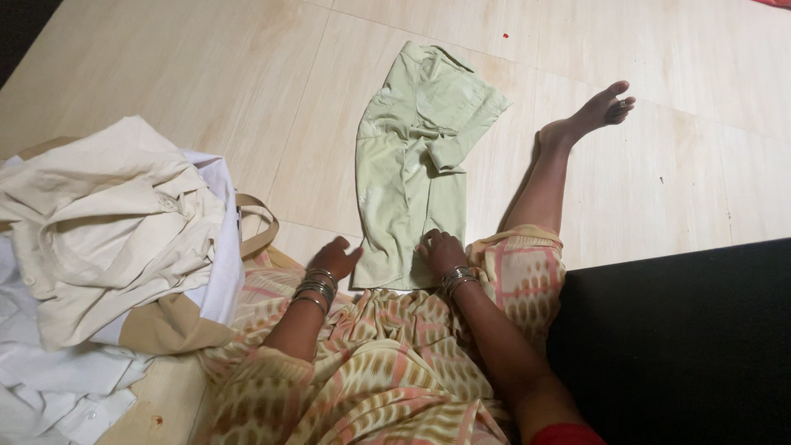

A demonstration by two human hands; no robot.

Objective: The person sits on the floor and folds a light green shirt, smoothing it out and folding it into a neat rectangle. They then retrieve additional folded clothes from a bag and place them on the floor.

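Note:
A pale green shirt (408, 165) lies on the tiled floor, folded lengthwise into a long strip, collar end far from me. My left hand (336, 258) rests at the shirt's near left corner, fingers curled on the hem. My right hand (440, 251) presses flat on the near right part of the hem. Both wrists wear metal bangles. I sit on the floor in a patterned cream and pink garment, one bare leg (550, 165) stretched out to the right of the shirt.
A heap of cream and white clothes (107, 239) lies on the floor at my left, with a tan strap (259, 222) sticking out of it. A black mat or surface (684, 338) covers the near right. Light floor tiles (206, 74) spread beyond.

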